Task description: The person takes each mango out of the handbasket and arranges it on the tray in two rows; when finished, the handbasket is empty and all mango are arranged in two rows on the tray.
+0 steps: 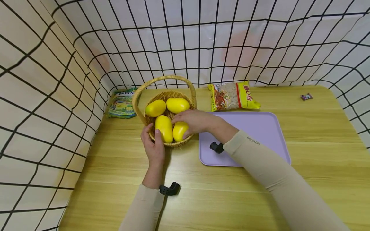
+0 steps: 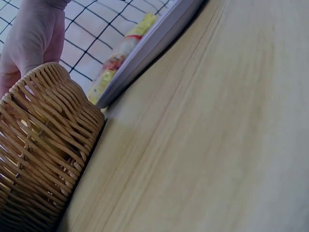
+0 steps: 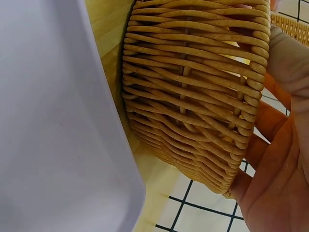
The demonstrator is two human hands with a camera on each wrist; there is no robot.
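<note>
A wicker basket point(image 1: 170, 93) with an arched handle stands on the table, holding several yellow mangoes point(image 1: 163, 129). At its near left side, my left hand point(image 1: 156, 150) grips the rim, thumb over the edge. My right hand point(image 1: 196, 121) reaches in over the right rim, its fingers and thumb round the near right mango point(image 1: 179, 131). In the right wrist view, the woven wall point(image 3: 193, 87) blocks much of the inside, and the right hand's fingers point(image 3: 265, 121) reach past the rim. The left wrist view has the basket's side point(image 2: 48, 140) close up.
Right of the basket lies a lilac tray point(image 1: 260, 128), partly under my right forearm. Behind it is a yellow-edged food bag point(image 1: 231, 96). A green packet point(image 1: 122, 104) lies left of the basket, a small purple-wrapped sweet point(image 1: 306, 97) far right. Black grid netting point(image 1: 199, 41) borders the table point(image 1: 185, 205).
</note>
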